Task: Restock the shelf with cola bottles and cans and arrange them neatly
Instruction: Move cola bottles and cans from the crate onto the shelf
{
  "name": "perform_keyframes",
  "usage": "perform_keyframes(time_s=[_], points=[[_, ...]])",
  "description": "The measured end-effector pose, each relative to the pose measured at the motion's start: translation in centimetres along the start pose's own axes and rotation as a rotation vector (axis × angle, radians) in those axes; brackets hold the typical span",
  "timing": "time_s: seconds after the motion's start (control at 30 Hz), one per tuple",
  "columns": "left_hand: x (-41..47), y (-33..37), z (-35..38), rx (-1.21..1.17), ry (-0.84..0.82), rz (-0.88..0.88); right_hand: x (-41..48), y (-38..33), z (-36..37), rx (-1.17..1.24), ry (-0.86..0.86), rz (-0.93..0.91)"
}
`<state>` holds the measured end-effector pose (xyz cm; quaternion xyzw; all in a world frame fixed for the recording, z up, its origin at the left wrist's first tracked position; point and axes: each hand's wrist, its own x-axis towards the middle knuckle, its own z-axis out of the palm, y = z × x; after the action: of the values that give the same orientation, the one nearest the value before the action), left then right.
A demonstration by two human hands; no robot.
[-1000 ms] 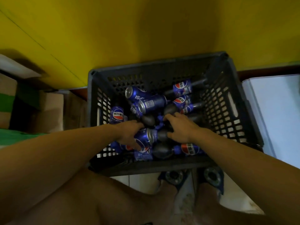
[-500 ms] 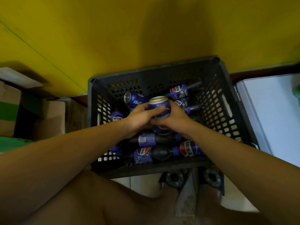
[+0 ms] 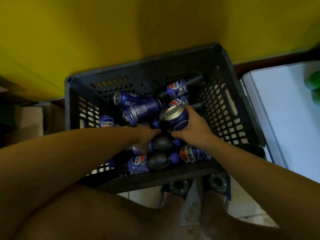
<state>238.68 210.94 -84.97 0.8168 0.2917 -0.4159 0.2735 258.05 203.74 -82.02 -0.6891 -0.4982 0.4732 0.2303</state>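
A dark plastic crate (image 3: 230, 108) on the floor holds several blue cola cans and dark cola bottles with blue labels. My right hand (image 3: 194, 131) grips one blue can (image 3: 177, 117), its silver top tilted up, above the heap. My left hand (image 3: 146, 138) reaches down among the bottles and closes on the neck end of a dark cola bottle (image 3: 161, 142); its fingertips are hidden. Two more cans (image 3: 144, 109) lie on their sides at the crate's back. Another bottle (image 3: 190, 153) lies along the near wall.
A yellow wall (image 3: 121, 32) stands right behind the crate. A white surface (image 3: 285, 118) with a green object (image 3: 313, 80) lies to the right. Cardboard boxes (image 3: 29, 118) sit to the left. My knees and sandalled feet (image 3: 199, 187) are just in front of the crate.
Both hands held the can together half a second ago. Now the right hand alone keeps it, and the left hand has dropped back down onto a bottle in the crate.
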Motion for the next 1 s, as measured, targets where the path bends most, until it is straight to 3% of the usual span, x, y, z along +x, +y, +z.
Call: perform_keyframes(time_s=[0.13,0.3,0.4,0.5,0.6,0.7,0.77,1.0], points=[[0.8,0.6,-1.6,0.019,-0.151,-0.027,-0.3,0.6,-1.0,-0.020,-0.003,0.015],[-0.3,-0.7,-1.2,-0.049,-0.071,0.012,-0.4,-0.2,-2.5,-0.051,0.025,-0.019],[-2.5,-2.0,-1.5,-0.283,0.094,0.047,-1.3,-1.2,-3.7,-0.153,0.081,-0.068],[-6.9,-2.7,-3.5,-0.709,0.354,0.074,-3.3,-3.5,-5.5,-0.295,0.208,-0.124],[-12.4,-1.2,-6.3,-1.124,0.625,0.152,-5.6,-6.8,-7.6,-0.403,0.333,-0.140],[-16.7,2.4,-8.9,-1.360,0.820,0.274,-8.4,-10.5,-10.1,-0.505,0.422,-0.168],[-18.5,5.3,-10.6,-1.458,0.875,0.366,-10.5,-12.7,-12.0,-0.559,0.489,-0.175],[-25.9,19.1,-16.6,-1.406,0.991,0.735,-24.9,-18.7,-19.4,-0.643,0.787,-0.117]])
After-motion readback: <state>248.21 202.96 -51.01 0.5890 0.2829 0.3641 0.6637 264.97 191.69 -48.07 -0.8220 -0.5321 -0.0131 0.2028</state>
